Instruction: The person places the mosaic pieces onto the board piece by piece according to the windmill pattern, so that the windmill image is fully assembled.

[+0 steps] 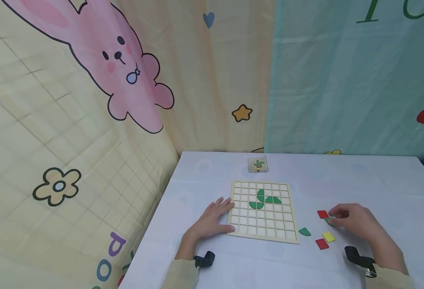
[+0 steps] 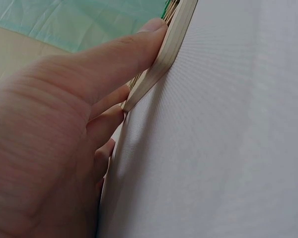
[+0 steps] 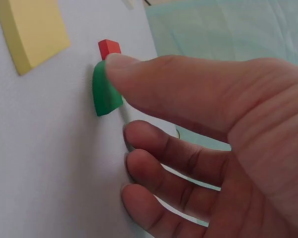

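A pale wooden grid board [image 1: 278, 212] lies on the table with several green quarter-circle pieces [image 1: 260, 196] set in its cells. My left hand [image 1: 212, 220] rests against the board's left side, fingers spread, the thumb [image 2: 139, 47] lying over the near corner. To the right of the board my right hand [image 1: 354, 220] holds a green quarter-circle piece [image 3: 105, 89] low at the tabletop, thumb on its face. The index finger is mostly hidden behind the thumb in the right wrist view; the other fingers curl loosely. A red square [image 1: 322, 214] lies just beside those fingertips.
Between the board and the right hand lie another green quarter-circle [image 1: 304, 231], a yellow square [image 1: 329, 237] and a second red square [image 1: 322, 244]. A small pattern card [image 1: 258, 164] sits behind the board. Printed curtains [image 1: 212, 80] hang behind the white table [image 1: 204, 172].
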Demonstrator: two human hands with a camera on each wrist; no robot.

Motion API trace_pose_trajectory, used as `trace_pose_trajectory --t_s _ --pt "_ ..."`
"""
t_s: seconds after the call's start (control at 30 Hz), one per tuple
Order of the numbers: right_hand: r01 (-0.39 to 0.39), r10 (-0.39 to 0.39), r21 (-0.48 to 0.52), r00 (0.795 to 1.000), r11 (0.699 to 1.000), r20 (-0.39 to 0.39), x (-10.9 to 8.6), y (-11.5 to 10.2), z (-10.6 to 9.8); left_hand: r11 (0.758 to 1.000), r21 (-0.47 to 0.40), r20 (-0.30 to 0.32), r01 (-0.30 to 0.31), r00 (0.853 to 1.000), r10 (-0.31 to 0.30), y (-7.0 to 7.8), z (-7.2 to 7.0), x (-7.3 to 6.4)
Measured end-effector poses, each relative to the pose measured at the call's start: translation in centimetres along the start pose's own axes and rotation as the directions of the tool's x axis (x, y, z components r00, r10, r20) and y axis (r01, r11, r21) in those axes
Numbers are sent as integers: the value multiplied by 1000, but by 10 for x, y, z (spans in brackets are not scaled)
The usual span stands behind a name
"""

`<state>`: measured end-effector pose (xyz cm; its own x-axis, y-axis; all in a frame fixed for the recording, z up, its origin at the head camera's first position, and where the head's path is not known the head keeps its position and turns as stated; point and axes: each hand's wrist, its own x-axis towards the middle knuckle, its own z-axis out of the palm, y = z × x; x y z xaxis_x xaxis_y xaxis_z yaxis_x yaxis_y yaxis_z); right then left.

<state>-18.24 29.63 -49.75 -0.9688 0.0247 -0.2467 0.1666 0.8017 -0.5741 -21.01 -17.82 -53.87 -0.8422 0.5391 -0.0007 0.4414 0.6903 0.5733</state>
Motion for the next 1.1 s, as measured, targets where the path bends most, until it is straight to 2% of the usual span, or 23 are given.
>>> trace_pose_trajectory --t_s 0.3,0.83,1.1 --pt "31 -31 -16 999 999 14 -1 1 -2 1000 -3 -3 -6 1000 6 1 -2 2" --pt "115 -115 33 993 993 21 -1 4 1 1000 -6 -2 -5 1000 5 1 0 0" --pt "103 -103 26 994 994 21 -3 -3 -1 1000 -2 -5 -5 1000 5 1 0 0"
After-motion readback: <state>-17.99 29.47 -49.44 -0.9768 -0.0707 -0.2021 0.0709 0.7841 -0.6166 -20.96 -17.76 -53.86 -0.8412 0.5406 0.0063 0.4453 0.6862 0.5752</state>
